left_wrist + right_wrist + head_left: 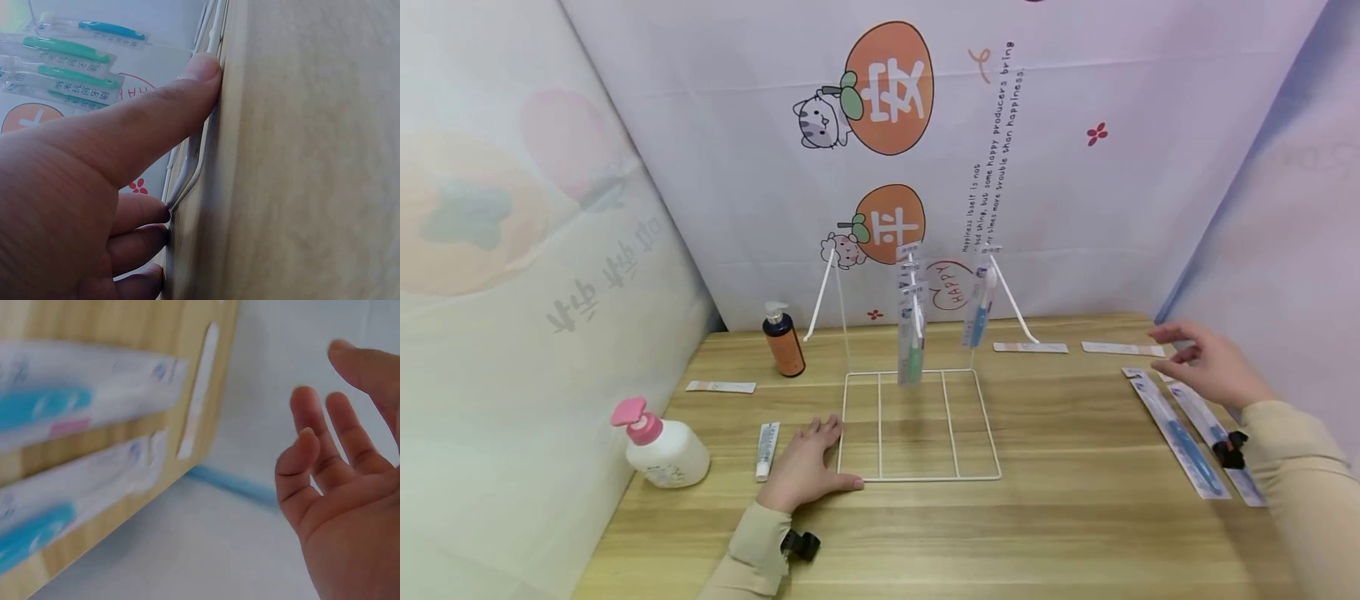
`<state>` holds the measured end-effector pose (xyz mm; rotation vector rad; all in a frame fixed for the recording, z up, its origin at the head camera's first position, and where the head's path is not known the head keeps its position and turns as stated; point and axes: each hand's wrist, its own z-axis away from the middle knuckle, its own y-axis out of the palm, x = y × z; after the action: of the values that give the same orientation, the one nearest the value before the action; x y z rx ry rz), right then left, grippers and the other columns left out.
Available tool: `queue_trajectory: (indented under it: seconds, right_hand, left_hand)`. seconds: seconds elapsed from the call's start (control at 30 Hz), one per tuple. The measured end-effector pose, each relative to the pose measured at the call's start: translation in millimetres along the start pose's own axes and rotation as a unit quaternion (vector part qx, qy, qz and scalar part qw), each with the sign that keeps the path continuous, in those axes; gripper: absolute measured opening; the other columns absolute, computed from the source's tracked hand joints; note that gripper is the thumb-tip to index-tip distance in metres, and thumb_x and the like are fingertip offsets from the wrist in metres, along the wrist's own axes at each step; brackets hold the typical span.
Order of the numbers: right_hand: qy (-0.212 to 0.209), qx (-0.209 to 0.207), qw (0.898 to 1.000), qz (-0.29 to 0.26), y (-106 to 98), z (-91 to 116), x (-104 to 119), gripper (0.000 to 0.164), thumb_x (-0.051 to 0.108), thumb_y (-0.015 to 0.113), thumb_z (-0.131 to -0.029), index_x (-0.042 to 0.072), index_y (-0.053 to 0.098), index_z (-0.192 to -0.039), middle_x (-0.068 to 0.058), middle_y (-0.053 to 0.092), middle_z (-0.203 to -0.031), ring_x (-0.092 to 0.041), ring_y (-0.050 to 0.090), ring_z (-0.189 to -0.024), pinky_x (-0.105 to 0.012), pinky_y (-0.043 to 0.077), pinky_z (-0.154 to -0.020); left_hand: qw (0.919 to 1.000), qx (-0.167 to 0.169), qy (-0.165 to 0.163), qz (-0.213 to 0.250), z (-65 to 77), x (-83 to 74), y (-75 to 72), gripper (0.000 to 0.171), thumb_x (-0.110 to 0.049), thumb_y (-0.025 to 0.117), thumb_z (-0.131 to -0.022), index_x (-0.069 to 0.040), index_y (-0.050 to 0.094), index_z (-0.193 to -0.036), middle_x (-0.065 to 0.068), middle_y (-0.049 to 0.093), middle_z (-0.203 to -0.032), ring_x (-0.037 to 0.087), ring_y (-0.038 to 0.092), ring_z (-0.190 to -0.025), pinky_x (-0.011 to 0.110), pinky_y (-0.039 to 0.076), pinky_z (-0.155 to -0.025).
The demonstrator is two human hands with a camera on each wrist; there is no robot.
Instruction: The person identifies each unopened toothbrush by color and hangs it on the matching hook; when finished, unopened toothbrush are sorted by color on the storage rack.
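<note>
My left hand (807, 468) rests at the front-left corner of a white wire rack (917, 479). In the left wrist view its thumb (165, 103) lies straight along the front wire while the fingers touch the side. Several packaged toothbrushes (913, 350) hang from the rack's middle hook, the front one green. A blue packaged toothbrush (977, 312) hangs on the right hook. My right hand (1213, 367), its fingers loosely bent and holding nothing, hovers over the far ends of two blue packaged toothbrushes (1180, 437) on the table. In the right wrist view those packages (75, 394) are blurred.
Left of the rack stand a dark pump bottle (785, 342) and a white pump bottle (668, 454) with a pink top. A small tube (767, 452) lies beside my left hand. Thin printed strips (1030, 347) lie along the table's back and left. Printed cloth walls (1075, 208) enclose the wooden table.
</note>
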<state>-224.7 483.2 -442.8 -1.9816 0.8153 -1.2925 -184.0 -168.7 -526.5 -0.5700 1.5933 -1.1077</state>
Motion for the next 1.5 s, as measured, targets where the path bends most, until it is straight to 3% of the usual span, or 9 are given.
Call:
queue_trajectory:
  seconds: [0.13, 0.47, 0.57, 0.77, 0.97, 1.17, 1.27, 1.4, 1.5]
  right_hand:
    - [0.012, 0.057, 0.998, 0.030, -1.8, 12.0, -23.5, 0.049, 0.004, 0.083, -0.094, -0.001, 0.062, -0.139, -0.035, 0.065, -0.128, 0.003, 0.063, -0.083, -0.024, 0.054, -0.063]
    - [0.045, 0.141, 0.989, 0.031, 19.4, 20.2, -52.8, 0.056, 0.019, 0.084, -0.097, -0.002, 0.059, -0.142, -0.030, 0.069, -0.122, -0.035, 0.073, -0.096, -0.029, 0.059, -0.072]
    - [0.045, 0.142, 0.987, 0.060, 25.9, 25.2, -59.2, 0.057, 0.021, 0.083, -0.097, -0.004, 0.060, -0.142, -0.022, 0.072, -0.116, -0.037, 0.072, -0.099, -0.034, 0.058, -0.075]
    - [0.035, 0.124, 0.984, 0.126, 33.8, 24.9, -61.8, 0.056, 0.019, 0.084, -0.095, -0.006, 0.062, -0.141, -0.011, 0.072, -0.103, -0.018, 0.060, -0.082, -0.038, 0.051, -0.070]
    - [0.048, 0.104, 0.984, 0.136, 41.4, 20.3, -62.9, 0.047, 0.016, 0.082, -0.095, -0.005, 0.069, -0.135, -0.011, 0.073, -0.097, -0.018, 0.059, -0.078, -0.042, 0.050, -0.069]
    - [0.079, 0.076, 0.988, 0.107, 42.6, 23.4, -67.9, 0.046, 0.021, 0.079, -0.099, -0.006, 0.070, -0.135, -0.028, 0.075, -0.108, -0.049, 0.070, -0.094, -0.060, 0.055, -0.079]
    - [0.083, 0.064, 0.991, 0.078, 39.5, 23.5, -69.7, 0.045, 0.022, 0.076, -0.101, -0.006, 0.068, -0.135, -0.037, 0.071, -0.117, -0.060, 0.066, -0.107, -0.054, 0.057, -0.080]
    - [0.088, 0.050, 0.994, 0.034, 31.7, 23.8, -63.9, 0.044, 0.022, 0.077, -0.102, -0.006, 0.067, -0.136, -0.038, 0.070, -0.121, -0.028, 0.074, -0.098, -0.028, 0.055, -0.069]
    - [0.101, 0.049, 0.993, -0.030, 26.0, 24.7, -48.3, 0.046, 0.020, 0.077, -0.103, -0.005, 0.064, -0.140, -0.027, 0.072, -0.123, 0.000, 0.067, -0.093, -0.029, 0.060, -0.064]
  left_hand:
    - [1.0000, -0.002, -0.003, -0.002, 0.8, 1.1, -1.3, 0.107, -0.063, 0.091, -0.078, -0.003, 0.053, -0.159, 0.018, 0.043, -0.168, 0.047, 0.032, -0.157, 0.067, 0.025, -0.127]
    - [1.0000, -0.004, 0.000, -0.002, 0.1, 3.2, -4.8, 0.107, -0.063, 0.091, -0.078, -0.004, 0.053, -0.159, 0.018, 0.043, -0.168, 0.048, 0.032, -0.157, 0.068, 0.026, -0.126]
    - [1.0000, -0.001, 0.002, -0.002, 0.4, 2.5, -4.8, 0.107, -0.063, 0.091, -0.078, -0.004, 0.053, -0.159, 0.018, 0.043, -0.168, 0.048, 0.033, -0.157, 0.068, 0.026, -0.126]
    - [1.0000, -0.001, 0.006, -0.006, -0.3, 2.3, -4.9, 0.108, -0.065, 0.090, -0.078, -0.004, 0.053, -0.159, 0.018, 0.043, -0.168, 0.048, 0.033, -0.156, 0.068, 0.027, -0.125]
    - [1.0000, 0.000, 0.003, -0.004, -0.5, 3.7, -4.3, 0.108, -0.065, 0.090, -0.078, -0.005, 0.053, -0.160, 0.017, 0.042, -0.168, 0.047, 0.032, -0.157, 0.068, 0.026, -0.126]
    - [1.0000, 0.004, 0.006, -0.006, -1.4, 4.5, -1.4, 0.108, -0.067, 0.089, -0.079, -0.005, 0.053, -0.160, 0.017, 0.043, -0.168, 0.047, 0.033, -0.157, 0.067, 0.027, -0.126]
    - [1.0000, 0.001, 0.006, -0.006, -1.5, 4.7, -0.8, 0.108, -0.066, 0.089, -0.078, -0.005, 0.053, -0.159, 0.017, 0.044, -0.168, 0.048, 0.034, -0.156, 0.068, 0.027, -0.125]
    - [1.0000, 0.000, 0.005, -0.004, -1.1, 4.4, -1.1, 0.108, -0.066, 0.090, -0.078, -0.005, 0.053, -0.159, 0.017, 0.044, -0.168, 0.048, 0.034, -0.156, 0.068, 0.027, -0.125]
    - [1.0000, 0.001, 0.004, -0.005, -0.4, 4.3, -1.6, 0.108, -0.066, 0.089, -0.078, -0.005, 0.053, -0.160, 0.017, 0.043, -0.168, 0.048, 0.034, -0.156, 0.068, 0.028, -0.125]
